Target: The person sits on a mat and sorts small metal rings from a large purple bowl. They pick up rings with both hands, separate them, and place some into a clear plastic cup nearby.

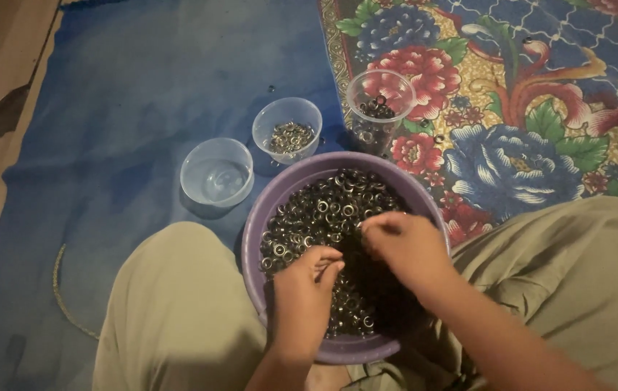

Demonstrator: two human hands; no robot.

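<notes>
Between our knees, on the blue floor mat (142, 80), sits the purple basin (255, 239), heaped with small dark metal rings (331, 206). Both our hands are down in it. Our left hand (302, 300) has thumb and fingertips drawn together over the pile, seemingly nipping a ring or two, though we cannot make out what lies between them. Our right hand (407, 242) is curled with its fingertips pinched at the heap's middle; whether it has hold of anything we cannot tell.

Beyond the basin stand three clear cups: an empty-looking one (217, 174) to the left, a second (287, 129) with a shallow layer of paler rings, and a taller one (380, 101) partly filled with dark rings, standing on the edge of the flowered rug (526, 108).

We judge spillage the main risk. The basin is well filled and wedged against our legs, so a shifted knee could tip rings over the rim. The tall cup stands where rug meets mat, uneven footing that a passing wrist might upset. A few loose specks already lie on the mat near the cups, and dark pieces would be hard to find there.

Dim light blurs the rings' details. Our forearms hide the basin's near side, and our right arm runs off the frame.
</notes>
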